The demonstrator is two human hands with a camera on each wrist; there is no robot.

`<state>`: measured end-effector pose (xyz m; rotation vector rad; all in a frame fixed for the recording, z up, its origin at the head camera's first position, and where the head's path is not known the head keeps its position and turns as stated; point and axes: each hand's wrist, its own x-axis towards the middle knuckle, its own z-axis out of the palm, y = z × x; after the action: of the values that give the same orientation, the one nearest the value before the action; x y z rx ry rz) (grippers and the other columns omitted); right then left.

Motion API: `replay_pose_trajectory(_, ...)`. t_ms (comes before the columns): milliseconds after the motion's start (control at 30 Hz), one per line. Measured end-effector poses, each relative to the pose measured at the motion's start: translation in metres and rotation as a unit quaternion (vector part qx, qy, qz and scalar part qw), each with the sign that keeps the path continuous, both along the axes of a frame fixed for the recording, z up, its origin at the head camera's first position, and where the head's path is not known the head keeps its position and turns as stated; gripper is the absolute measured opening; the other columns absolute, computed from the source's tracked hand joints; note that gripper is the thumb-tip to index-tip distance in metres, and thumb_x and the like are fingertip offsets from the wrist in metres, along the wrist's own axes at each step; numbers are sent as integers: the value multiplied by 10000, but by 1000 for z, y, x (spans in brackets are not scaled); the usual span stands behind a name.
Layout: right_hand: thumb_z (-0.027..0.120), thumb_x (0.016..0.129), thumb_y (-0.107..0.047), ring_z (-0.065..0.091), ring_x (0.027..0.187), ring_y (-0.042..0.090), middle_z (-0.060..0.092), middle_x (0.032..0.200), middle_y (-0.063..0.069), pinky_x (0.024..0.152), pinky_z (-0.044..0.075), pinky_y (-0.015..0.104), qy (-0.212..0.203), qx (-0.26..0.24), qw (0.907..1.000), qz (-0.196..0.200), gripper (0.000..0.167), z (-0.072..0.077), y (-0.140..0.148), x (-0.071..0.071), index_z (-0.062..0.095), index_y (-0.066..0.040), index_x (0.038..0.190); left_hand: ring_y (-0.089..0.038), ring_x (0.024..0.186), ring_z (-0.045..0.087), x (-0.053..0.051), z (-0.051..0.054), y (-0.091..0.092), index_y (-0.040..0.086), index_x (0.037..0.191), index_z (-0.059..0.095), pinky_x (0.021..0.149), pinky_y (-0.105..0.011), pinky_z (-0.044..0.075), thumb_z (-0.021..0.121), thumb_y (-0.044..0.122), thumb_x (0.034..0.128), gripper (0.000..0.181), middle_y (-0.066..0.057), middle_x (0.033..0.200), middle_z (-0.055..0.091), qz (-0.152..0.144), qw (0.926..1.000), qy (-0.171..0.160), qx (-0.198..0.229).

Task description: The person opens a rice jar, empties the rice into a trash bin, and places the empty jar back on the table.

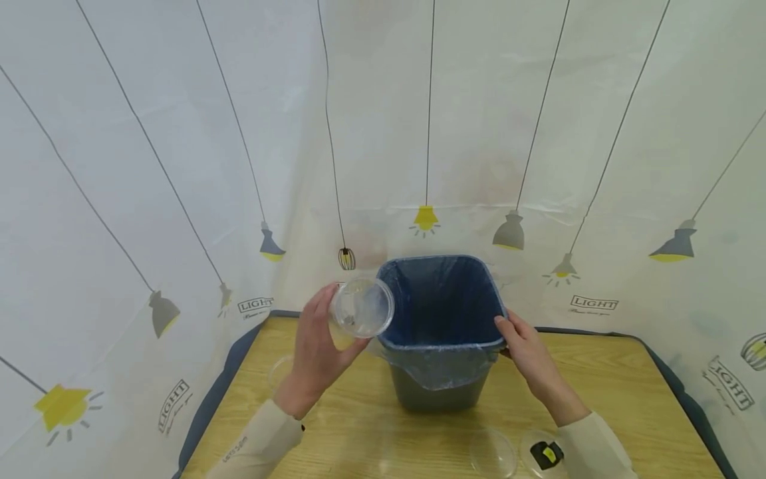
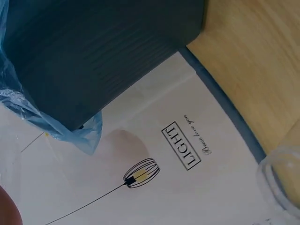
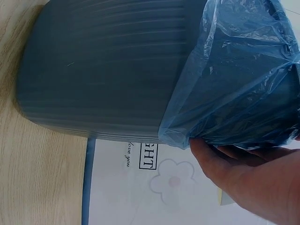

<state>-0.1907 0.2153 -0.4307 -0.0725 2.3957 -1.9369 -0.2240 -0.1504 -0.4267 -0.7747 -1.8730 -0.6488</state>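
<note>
A dark grey trash bin (image 1: 437, 389) stands upright on the table, lined with a thin blue plastic bag (image 1: 443, 369) folded over its rim. My left hand (image 1: 320, 346) holds a clear round plastic container (image 1: 362, 307) beside the bin's left rim, its round end facing me. In the left wrist view only an edge of the container (image 2: 281, 183) shows. My right hand (image 1: 529, 352) grips the bin's right rim, thumb on top. The right wrist view shows the fingers of that hand (image 3: 243, 173) against the bag (image 3: 239, 75), partly hidden by it.
On the wooden table (image 1: 335, 432) near its front lie a clear round plastic piece (image 1: 493, 454) and another with a black and yellow item (image 1: 547, 455). A clear round rim (image 1: 278, 372) shows behind my left wrist. A lamp-printed sheet (image 1: 383, 133) hangs around the table.
</note>
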Motion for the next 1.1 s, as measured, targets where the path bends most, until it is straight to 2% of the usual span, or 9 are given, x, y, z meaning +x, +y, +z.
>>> replay_pose_trajectory(133, 348, 1139, -364, 506, 1356, 368, 458, 1533, 284, 941, 498, 222, 3, -25, 10000, 28, 618, 0, 0, 1, 232, -4, 1628, -376, 1216, 550, 14, -17, -3, -81, 1484, 404, 1047, -389, 421, 685, 593, 925, 919, -222, 1408, 539, -41, 9978, -466, 468)
replay_pose_trajectory(233, 343, 1140, -360, 508, 1353, 358, 452, 1536, 288, 936, 497, 219, -22, -16, 10000, 37, 620, 1, -1, 2, 220, 1, 1629, -350, 1217, 557, 27, -32, -2, -52, 1495, 413, 1073, -318, 401, 746, 559, 896, 918, -202, 1402, 549, -96, 9920, -836, 942)
replay_pose_trajectory(467, 347, 1140, -366, 514, 1342, 320, 432, 1549, 290, 917, 493, 194, -54, -95, 9999, 26, 628, 0, -1, 1, 215, 5, 1629, -348, 1220, 537, 56, -73, 5, -5, 1487, 440, 1076, -248, 376, 900, 231, 693, 947, -197, 1378, 547, -84, 9614, -1635, 2213)
replay_pose_trajectory(567, 346, 1139, -368, 525, 1330, 313, 427, 1549, 298, 915, 495, 193, -55, -108, 9999, 10, 630, -1, -1, 1, 216, 10, 1627, -366, 1206, 546, 64, -94, 8, -15, 1456, 455, 1084, -234, 377, 903, 162, 648, 941, -194, 1357, 554, -55, 9536, -1849, 2377)
replay_pose_trajectory(667, 348, 1139, -367, 545, 1315, 305, 424, 1549, 302, 931, 498, 213, -45, -111, 9999, -10, 636, -1, -1, 2, 209, 19, 1625, -375, 1220, 564, 69, -116, 7, -38, 1417, 481, 1095, -201, 367, 913, 149, 670, 883, -193, 1350, 577, 57, 9477, -2140, 2367)
replay_pose_trajectory(767, 352, 1138, -367, 562, 1297, 277, 425, 1549, 300, 950, 497, 230, -43, -125, 9999, -10, 640, 0, -1, 2, 206, 23, 1625, -368, 1268, 557, 73, -135, 3, -17, 1415, 502, 1108, -264, 379, 931, 165, 705, 849, -165, 1380, 591, 283, 9300, -2749, 2424)
replay_pose_trajectory(933, 354, 1138, -366, 592, 1235, 149, 422, 1551, 299, 946, 495, 215, -25, -179, 9998, 11, 634, 0, -1, 2, 221, 18, 1623, -414, 1237, 565, 74, -158, -5, 34, 1446, 489, 1028, -603, 445, 927, 221, 749, 843, -156, 1423, 577, 658, 8862, -3872, 2456)
replay_pose_trajectory(1000, 353, 1137, -375, 584, 1245, 148, 418, 1557, 294, 941, 494, 206, -18, -209, 9998, 2, 636, -1, -1, 2, 227, 14, 1623, -439, 1200, 576, 73, -166, -7, 30, 1460, 467, 986, -675, 445, 922, 228, 751, 865, -190, 1412, 575, 713, 8750, -4147, 2397)
replay_pose_trajectory(1100, 341, 1134, -413, 520, 1345, 242, 388, 1582, 282, 952, 480, 202, -33, -229, 9997, 50, 660, -2, -1, 2, 211, 2, 1631, -465, 1188, 585, 70, -176, -10, 0, 1469, 432, 977, -681, 455, 920, 227, 742, 904, -244, 1381, 576, 798, 8633, -4433, 2278)
